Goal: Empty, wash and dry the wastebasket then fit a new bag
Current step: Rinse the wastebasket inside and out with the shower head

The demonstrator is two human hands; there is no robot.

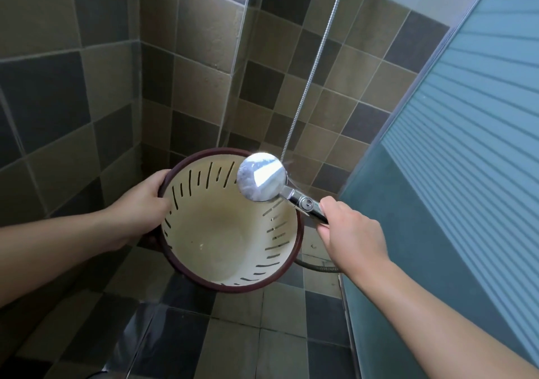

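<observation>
Both of my hands are busy inside the tiled shower stall. My left hand (143, 199) curls over the dark rim of the cream wastebasket (230, 227), tilting its slotted, empty inside toward me. My right hand (350, 232) wraps the chrome shower head (261, 177) by its handle, the face just beyond my knuckles, over the basket's far rim. Its hose (316, 267) trails below my right wrist.

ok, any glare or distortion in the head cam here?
Head view: strong glare on the back of the shower head, blowing out its chrome; wide-angle bending bows the tile lines and glass door edge; corners dim; basket interior evenly lit and sharp.
</observation>
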